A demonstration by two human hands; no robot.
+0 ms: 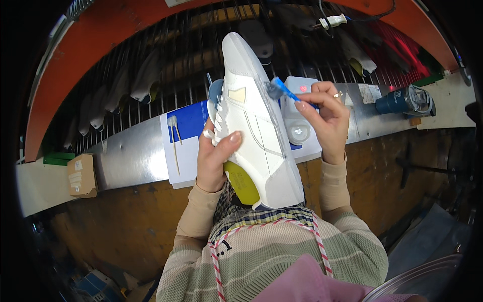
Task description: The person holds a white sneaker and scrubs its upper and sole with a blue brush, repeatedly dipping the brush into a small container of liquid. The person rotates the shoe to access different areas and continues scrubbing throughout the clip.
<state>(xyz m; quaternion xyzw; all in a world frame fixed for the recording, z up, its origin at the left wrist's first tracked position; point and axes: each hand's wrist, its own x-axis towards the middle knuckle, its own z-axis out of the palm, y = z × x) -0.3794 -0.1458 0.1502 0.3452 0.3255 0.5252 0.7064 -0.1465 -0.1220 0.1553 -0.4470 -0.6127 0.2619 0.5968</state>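
Note:
In front of my body a white sneaker [261, 126] stands tilted with its toe pointing away, held by my left hand [214, 158]. That hand's thumb presses on the side of the upper near the white laces. A yellow-green last [241, 182] shows in the shoe's opening. Between the thumb and fingers of my right hand [324, 113] is a brush [286, 89] with a blue handle. Its dark grey bristles touch the right edge of the shoe near the forefoot, where a greyish band runs along the edge.
A metal ledge [132, 151] carries blue and white sheets [183, 156] with cotton-tipped sticks [174, 136], a pale device [302, 83], a round clear-topped container [299, 132] and a blue tumbler [402, 101]. Left stands a cardboard box [82, 176]. More shoes [148, 75] rest on the rod rack behind.

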